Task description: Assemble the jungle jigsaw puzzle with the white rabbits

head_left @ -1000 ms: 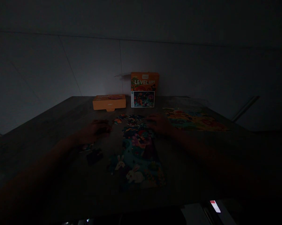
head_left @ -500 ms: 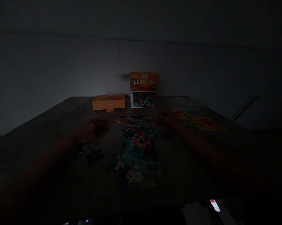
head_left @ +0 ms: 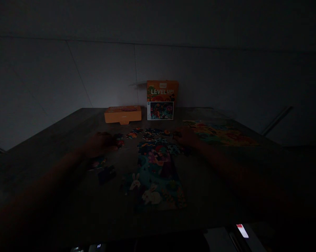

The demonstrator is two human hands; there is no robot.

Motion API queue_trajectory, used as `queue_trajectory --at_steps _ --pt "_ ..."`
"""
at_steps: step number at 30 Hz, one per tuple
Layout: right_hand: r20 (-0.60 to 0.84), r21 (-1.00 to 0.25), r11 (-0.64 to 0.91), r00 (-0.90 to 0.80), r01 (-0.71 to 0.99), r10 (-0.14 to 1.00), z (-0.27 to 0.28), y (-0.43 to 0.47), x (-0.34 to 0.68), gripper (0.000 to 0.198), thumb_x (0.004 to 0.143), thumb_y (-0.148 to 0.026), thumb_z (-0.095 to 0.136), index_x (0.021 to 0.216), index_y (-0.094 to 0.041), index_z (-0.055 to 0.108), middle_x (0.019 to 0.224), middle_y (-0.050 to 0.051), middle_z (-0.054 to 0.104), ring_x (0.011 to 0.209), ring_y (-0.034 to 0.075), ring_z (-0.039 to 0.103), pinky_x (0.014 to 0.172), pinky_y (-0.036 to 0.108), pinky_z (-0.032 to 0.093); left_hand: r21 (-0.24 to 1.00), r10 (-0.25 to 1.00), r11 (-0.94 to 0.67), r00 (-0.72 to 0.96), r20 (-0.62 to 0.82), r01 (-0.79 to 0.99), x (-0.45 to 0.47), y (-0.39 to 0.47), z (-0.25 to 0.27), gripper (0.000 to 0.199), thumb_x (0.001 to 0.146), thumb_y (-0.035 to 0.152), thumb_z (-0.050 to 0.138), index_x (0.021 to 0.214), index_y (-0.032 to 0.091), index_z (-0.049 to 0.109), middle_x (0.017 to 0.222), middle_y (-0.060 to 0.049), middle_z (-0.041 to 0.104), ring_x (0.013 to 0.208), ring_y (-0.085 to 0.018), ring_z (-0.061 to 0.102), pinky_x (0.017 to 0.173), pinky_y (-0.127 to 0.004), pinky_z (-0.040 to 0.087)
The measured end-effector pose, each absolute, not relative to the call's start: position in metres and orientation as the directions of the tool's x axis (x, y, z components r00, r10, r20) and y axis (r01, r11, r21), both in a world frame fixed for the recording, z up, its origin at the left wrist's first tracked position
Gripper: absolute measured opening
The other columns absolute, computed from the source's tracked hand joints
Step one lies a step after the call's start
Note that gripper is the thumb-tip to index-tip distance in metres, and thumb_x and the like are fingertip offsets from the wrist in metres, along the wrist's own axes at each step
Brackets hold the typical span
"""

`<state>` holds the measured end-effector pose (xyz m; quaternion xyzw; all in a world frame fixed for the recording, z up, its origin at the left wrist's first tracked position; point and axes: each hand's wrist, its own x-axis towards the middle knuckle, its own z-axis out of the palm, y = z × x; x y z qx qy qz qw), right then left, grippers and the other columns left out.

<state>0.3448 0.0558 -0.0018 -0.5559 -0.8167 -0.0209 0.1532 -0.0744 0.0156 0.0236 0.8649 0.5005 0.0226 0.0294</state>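
Nearest me, below the front edge of the desk (head_left: 66, 136), a small lit rectangle (head_left: 242, 231) glows white and red. On the desk, the partly joined puzzle (head_left: 158, 178) lies in front of me, two white rabbits at its near end. To its left I see a dark piece (head_left: 107, 174) and, just beyond, a few colourful pieces (head_left: 97, 163). Farther on, my left hand (head_left: 101, 141) is beside more pieces; my right hand (head_left: 184, 135) is low near the puzzle's far right corner. It is too dark to tell how wide either hand's fingers are or whether they hold anything. Between the hands lies a row of loose pieces (head_left: 152, 133). Right of my right hand is a yellow-green picture sheet (head_left: 226, 135). At the back, a flat orange box (head_left: 123, 115) lies left of an upright "LEVEL UP!" box (head_left: 162, 91).
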Motion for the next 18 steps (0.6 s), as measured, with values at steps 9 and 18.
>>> queue_trajectory --at_steps 9,18 --pt "0.264 -0.145 0.625 -0.579 0.767 0.771 -0.017 0.061 0.336 0.04 0.099 -0.03 0.038 0.131 -0.022 0.061 0.139 0.005 0.058 0.128 0.022 0.052 0.111 0.043 0.033 0.19 0.847 -0.527 0.531 0.031 0.829 -0.085 0.018 0.025 0.04 0.085 0.044 0.052 0.113 0.023 0.072 0.117 -0.008 0.069 0.11 -0.032 0.06 0.098 -0.042 0.044" --pt "0.317 -0.164 0.606 -0.54 0.779 0.78 -0.016 0.059 0.336 0.036 0.093 -0.035 0.049 0.12 -0.021 0.069 0.13 0.008 0.064 0.12 0.026 0.058 0.105 0.043 0.04 0.307 0.946 -0.302 0.323 -0.018 0.902 -0.098 0.016 0.03 0.052 0.081 0.037 0.055 0.128 0.017 0.061 0.106 -0.01 0.072 0.09 -0.028 0.068 0.076 -0.037 0.054"
